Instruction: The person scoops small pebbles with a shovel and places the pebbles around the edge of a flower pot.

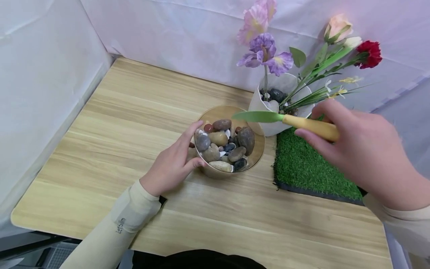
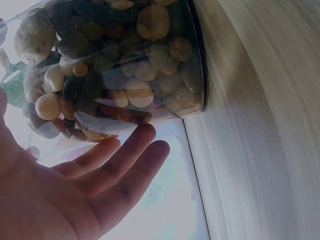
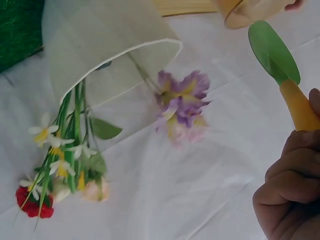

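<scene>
A see-through amber container [image 1: 258, 155] full of rounded pebbles [image 1: 218, 139] stands on the wooden table. My left hand [image 1: 171, 160] holds its left side, thumb at the near rim and index finger along the far rim. In the left wrist view, fingers [image 2: 122, 165] lie against the clear wall, with stones [image 2: 137, 92] showing through. My right hand [image 1: 366, 149] grips the yellow handle of a small garden trowel [image 1: 262, 116]. Its green blade [image 3: 272, 50] hangs above the container's far right rim and points left. The blade carries nothing that I can see.
Behind the container on the right is a white pot [image 1: 267, 125] with dark stones and artificial flowers [image 1: 265, 54], some leaning right. A square of artificial turf [image 1: 309, 168] lies to the right, under my right hand. White cloth [image 1: 168, 33] hangs behind the table [image 1: 100, 149].
</scene>
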{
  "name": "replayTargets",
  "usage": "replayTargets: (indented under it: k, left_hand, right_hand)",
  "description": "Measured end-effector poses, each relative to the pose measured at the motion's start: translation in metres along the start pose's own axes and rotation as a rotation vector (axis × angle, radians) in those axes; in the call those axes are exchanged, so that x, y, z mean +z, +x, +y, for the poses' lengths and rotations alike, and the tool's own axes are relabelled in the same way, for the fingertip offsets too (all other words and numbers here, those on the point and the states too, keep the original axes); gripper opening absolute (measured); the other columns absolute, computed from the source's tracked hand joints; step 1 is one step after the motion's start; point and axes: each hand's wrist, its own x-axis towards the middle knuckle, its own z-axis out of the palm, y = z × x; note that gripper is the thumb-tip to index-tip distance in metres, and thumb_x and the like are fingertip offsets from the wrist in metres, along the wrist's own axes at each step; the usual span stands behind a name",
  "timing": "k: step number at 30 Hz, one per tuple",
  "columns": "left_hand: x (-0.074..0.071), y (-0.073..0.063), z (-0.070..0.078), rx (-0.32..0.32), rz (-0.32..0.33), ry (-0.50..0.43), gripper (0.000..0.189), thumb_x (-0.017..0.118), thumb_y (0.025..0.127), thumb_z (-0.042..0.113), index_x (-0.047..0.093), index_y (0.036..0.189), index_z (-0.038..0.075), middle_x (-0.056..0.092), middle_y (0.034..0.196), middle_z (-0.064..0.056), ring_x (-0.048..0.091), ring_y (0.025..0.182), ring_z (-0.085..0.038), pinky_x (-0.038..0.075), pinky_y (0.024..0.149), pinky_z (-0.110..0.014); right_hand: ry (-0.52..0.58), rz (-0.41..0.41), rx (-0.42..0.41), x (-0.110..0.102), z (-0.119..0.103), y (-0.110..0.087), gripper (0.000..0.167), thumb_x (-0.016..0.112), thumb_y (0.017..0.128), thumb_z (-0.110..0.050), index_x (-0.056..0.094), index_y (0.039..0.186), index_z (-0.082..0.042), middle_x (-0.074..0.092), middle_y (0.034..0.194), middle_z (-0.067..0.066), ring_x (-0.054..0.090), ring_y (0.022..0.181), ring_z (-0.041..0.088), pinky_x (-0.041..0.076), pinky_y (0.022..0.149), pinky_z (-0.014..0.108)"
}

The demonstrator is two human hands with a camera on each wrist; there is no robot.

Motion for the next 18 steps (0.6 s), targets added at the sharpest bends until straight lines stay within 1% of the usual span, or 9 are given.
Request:
replayTargets:
  k: [2, 5, 7, 9, 11, 12, 13, 15, 18]
  left_hand:
    - [0.000, 0.000, 0.001, 0.000, -0.001, -0.001, 0.102, 0.035, 0.091, 0.088, 0.009, 0.174, 0.034, 0.039, 0.171, -0.009, 0.067, 0.125, -0.033, 0.059, 0.085, -0.060]
    - [-0.001, 0.000, 0.002, -0.001, -0.002, 0.001, 0.102, 0.035, 0.091, 0.087, 0.009, 0.174, 0.034, 0.038, 0.172, -0.008, 0.067, 0.125, -0.034, 0.058, 0.086, -0.060]
    - [-0.001, 0.000, 0.002, 0.000, -0.001, 0.003, 0.102, 0.034, 0.091, 0.088, 0.009, 0.174, 0.034, 0.037, 0.172, -0.008, 0.067, 0.125, -0.034, 0.058, 0.086, -0.060]
    - [-0.001, 0.000, 0.003, 0.002, -0.001, 0.004, 0.102, 0.033, 0.091, 0.088, 0.009, 0.174, 0.034, 0.037, 0.172, -0.007, 0.067, 0.124, -0.034, 0.058, 0.085, -0.060]
    - [-0.001, 0.000, 0.003, 0.004, -0.003, 0.005, 0.102, 0.033, 0.091, 0.088, 0.009, 0.174, 0.034, 0.037, 0.172, -0.007, 0.067, 0.124, -0.034, 0.059, 0.084, -0.059]
    - [-0.001, 0.001, 0.004, 0.006, -0.004, 0.005, 0.102, 0.033, 0.091, 0.088, 0.009, 0.174, 0.034, 0.036, 0.173, -0.006, 0.067, 0.124, -0.033, 0.059, 0.083, -0.059]
    - [-0.001, 0.001, 0.003, 0.006, -0.006, 0.007, 0.102, 0.034, 0.091, 0.088, 0.009, 0.174, 0.034, 0.037, 0.172, -0.006, 0.067, 0.124, -0.033, 0.059, 0.083, -0.059]
    - [-0.002, 0.000, 0.003, -0.002, -0.016, 0.009, 0.099, 0.041, 0.094, 0.084, 0.008, 0.174, 0.035, 0.037, 0.172, -0.006, 0.066, 0.126, -0.033, 0.058, 0.084, -0.060]
    - [-0.007, 0.000, 0.005, -0.019, -0.044, 0.024, 0.097, 0.056, 0.099, 0.072, 0.007, 0.175, 0.036, 0.037, 0.172, -0.007, 0.064, 0.129, -0.034, 0.058, 0.087, -0.060]
  right_hand:
    - [0.019, -0.019, -0.033, 0.003, -0.005, 0.001, 0.035, 0.090, 0.088, -0.021, 0.064, 0.109, -0.011, 0.052, 0.068, -0.004, 0.037, 0.049, 0.011, 0.032, 0.043, 0.032]
    - [0.035, -0.039, -0.131, 0.011, -0.011, 0.003, 0.033, 0.076, 0.103, -0.046, 0.062, 0.104, -0.016, 0.054, 0.070, -0.007, 0.038, 0.051, 0.009, 0.034, 0.043, 0.031]
    - [0.048, -0.054, -0.205, 0.019, -0.016, 0.004, 0.034, 0.073, 0.104, -0.048, 0.059, 0.101, -0.017, 0.056, 0.074, -0.008, 0.038, 0.051, 0.007, 0.033, 0.042, 0.030]
    - [0.049, -0.062, -0.272, 0.028, -0.023, 0.004, 0.033, 0.076, 0.104, -0.043, 0.057, 0.101, -0.016, 0.056, 0.075, -0.005, 0.037, 0.051, 0.008, 0.034, 0.042, 0.031]
    - [0.050, -0.062, -0.310, 0.035, -0.030, 0.004, 0.037, 0.091, 0.091, -0.023, 0.056, 0.099, -0.014, 0.053, 0.076, -0.003, 0.037, 0.051, 0.011, 0.034, 0.042, 0.032]
    - [0.050, -0.059, -0.318, 0.038, -0.033, 0.003, 0.042, 0.095, 0.084, -0.016, 0.056, 0.099, -0.013, 0.051, 0.076, -0.002, 0.037, 0.051, 0.011, 0.035, 0.042, 0.033]
    - [0.048, -0.056, -0.321, 0.040, -0.036, 0.003, 0.044, 0.097, 0.082, -0.014, 0.056, 0.099, -0.012, 0.049, 0.075, -0.002, 0.037, 0.052, 0.012, 0.036, 0.043, 0.034]
    - [0.054, -0.044, -0.314, 0.042, -0.040, 0.001, 0.045, 0.098, 0.080, -0.011, 0.056, 0.098, -0.010, 0.048, 0.076, -0.001, 0.038, 0.053, 0.013, 0.037, 0.044, 0.034]
    - [0.084, -0.041, -0.290, 0.042, -0.041, -0.001, 0.041, 0.096, 0.082, -0.010, 0.060, 0.100, -0.011, 0.049, 0.081, -0.001, 0.040, 0.056, 0.011, 0.039, 0.045, 0.032]
